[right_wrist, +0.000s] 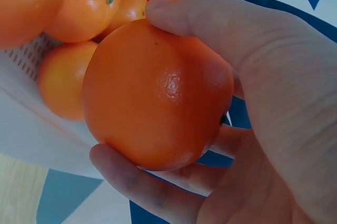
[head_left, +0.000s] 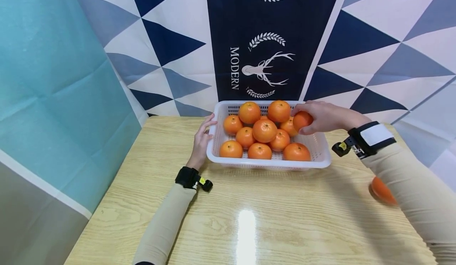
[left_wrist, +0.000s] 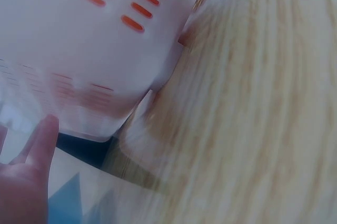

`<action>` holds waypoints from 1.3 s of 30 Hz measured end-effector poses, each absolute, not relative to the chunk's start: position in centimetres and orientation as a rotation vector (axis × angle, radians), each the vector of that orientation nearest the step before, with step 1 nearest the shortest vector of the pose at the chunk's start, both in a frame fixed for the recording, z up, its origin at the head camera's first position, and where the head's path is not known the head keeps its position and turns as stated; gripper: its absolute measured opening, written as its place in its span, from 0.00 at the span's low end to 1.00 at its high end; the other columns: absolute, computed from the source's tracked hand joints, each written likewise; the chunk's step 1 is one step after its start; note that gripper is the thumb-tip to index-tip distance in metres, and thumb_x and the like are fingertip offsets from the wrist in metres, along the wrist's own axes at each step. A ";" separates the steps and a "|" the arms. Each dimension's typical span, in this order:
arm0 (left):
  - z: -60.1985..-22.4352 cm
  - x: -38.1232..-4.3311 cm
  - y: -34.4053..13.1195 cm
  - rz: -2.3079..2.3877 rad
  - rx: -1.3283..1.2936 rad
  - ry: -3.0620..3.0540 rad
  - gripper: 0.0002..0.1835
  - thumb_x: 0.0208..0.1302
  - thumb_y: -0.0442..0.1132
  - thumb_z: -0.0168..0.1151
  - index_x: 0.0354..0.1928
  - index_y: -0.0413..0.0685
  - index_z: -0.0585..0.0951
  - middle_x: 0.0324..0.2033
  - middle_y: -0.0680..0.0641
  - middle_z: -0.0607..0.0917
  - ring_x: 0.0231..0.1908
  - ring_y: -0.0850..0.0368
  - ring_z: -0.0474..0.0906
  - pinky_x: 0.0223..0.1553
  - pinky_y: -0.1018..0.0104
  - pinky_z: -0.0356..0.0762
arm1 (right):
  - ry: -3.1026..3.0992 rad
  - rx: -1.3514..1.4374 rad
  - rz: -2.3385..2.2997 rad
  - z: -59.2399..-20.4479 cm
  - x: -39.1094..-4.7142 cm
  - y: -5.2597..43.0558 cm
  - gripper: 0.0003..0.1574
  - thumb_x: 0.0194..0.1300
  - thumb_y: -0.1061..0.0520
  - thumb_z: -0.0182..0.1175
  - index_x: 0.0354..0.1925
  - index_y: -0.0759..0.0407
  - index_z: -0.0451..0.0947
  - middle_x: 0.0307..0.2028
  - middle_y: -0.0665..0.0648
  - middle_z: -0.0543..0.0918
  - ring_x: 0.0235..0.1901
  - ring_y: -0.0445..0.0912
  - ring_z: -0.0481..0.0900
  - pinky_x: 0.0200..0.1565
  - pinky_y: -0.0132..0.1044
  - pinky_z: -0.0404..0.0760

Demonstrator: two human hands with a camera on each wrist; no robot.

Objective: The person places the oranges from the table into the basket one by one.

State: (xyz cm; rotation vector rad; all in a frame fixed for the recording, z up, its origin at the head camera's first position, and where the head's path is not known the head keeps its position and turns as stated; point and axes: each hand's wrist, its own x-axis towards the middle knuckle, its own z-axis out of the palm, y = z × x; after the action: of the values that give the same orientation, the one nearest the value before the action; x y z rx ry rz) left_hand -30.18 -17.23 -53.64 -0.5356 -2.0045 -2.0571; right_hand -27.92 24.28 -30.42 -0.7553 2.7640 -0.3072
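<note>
A white plastic basket point(head_left: 268, 163) with slotted sides stands near the table's far edge and holds several oranges point(head_left: 265, 131), some piled on others. My right hand point(head_left: 325, 116) grips one more orange point(right_wrist: 158, 95) over the basket's right end, thumb on one side and fingers curled round the other. The left hand point(head_left: 202, 140) rests against the basket's left end, its fingertips at the rim. From the left wrist, extended fingers point(left_wrist: 42, 145) show beside the basket's pale wall point(left_wrist: 79, 29).
Another orange point(head_left: 382, 191) lies on the right of the wooden table point(head_left: 285, 213), partly hidden by the right sleeve point(head_left: 409, 194). A patterned cloth point(head_left: 178, 55) hangs behind the table, and a teal sheet point(head_left: 60, 83) covers the left side.
</note>
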 end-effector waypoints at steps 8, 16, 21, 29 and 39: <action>-55.1 -31.3 -17.5 -2.068 -0.532 -2.002 0.29 0.69 0.35 0.53 0.70 0.54 0.84 0.88 0.54 0.68 0.88 0.52 0.63 0.77 0.58 0.78 | 2.733 -0.760 -0.297 -31.7 -27.9 23.6 0.36 0.64 0.51 0.81 0.68 0.53 0.82 0.62 0.68 0.81 0.54 0.59 0.80 0.54 0.56 0.85; -51.8 -28.7 -16.9 -2.024 -0.590 -1.971 0.28 0.70 0.37 0.53 0.70 0.48 0.83 0.88 0.46 0.68 0.86 0.44 0.65 0.75 0.52 0.81 | 2.710 -0.729 -0.275 -32.8 -28.2 23.0 0.37 0.63 0.47 0.82 0.68 0.52 0.84 0.63 0.70 0.78 0.55 0.61 0.79 0.58 0.59 0.83; -51.2 -28.2 -16.8 -2.030 -0.586 -1.969 0.27 0.70 0.37 0.53 0.70 0.48 0.83 0.87 0.46 0.69 0.85 0.44 0.67 0.73 0.54 0.82 | 2.698 -0.741 -0.238 -32.9 -28.3 22.6 0.35 0.63 0.48 0.82 0.66 0.51 0.84 0.65 0.71 0.76 0.54 0.60 0.80 0.57 0.59 0.84; -51.7 -28.5 -16.8 -2.033 -0.591 -1.970 0.27 0.71 0.37 0.53 0.71 0.48 0.83 0.88 0.46 0.67 0.85 0.43 0.67 0.73 0.53 0.83 | 2.678 -0.736 -0.170 -32.8 -28.5 22.1 0.37 0.64 0.49 0.82 0.67 0.54 0.83 0.64 0.71 0.78 0.55 0.61 0.79 0.57 0.60 0.85; -51.6 -28.3 -16.8 -2.025 -0.595 -1.974 0.27 0.71 0.37 0.52 0.71 0.48 0.82 0.88 0.46 0.67 0.86 0.44 0.66 0.73 0.53 0.82 | 2.674 -0.738 -0.167 -33.0 -28.7 21.9 0.40 0.65 0.50 0.82 0.68 0.59 0.78 0.57 0.65 0.81 0.53 0.57 0.78 0.56 0.56 0.84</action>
State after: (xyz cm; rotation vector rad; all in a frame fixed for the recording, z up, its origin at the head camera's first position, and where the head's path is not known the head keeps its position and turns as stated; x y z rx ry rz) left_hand -28.35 -16.84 -51.56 -0.5951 -1.9743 -2.0252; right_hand -28.67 21.90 -32.97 -0.7384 2.6743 -0.1674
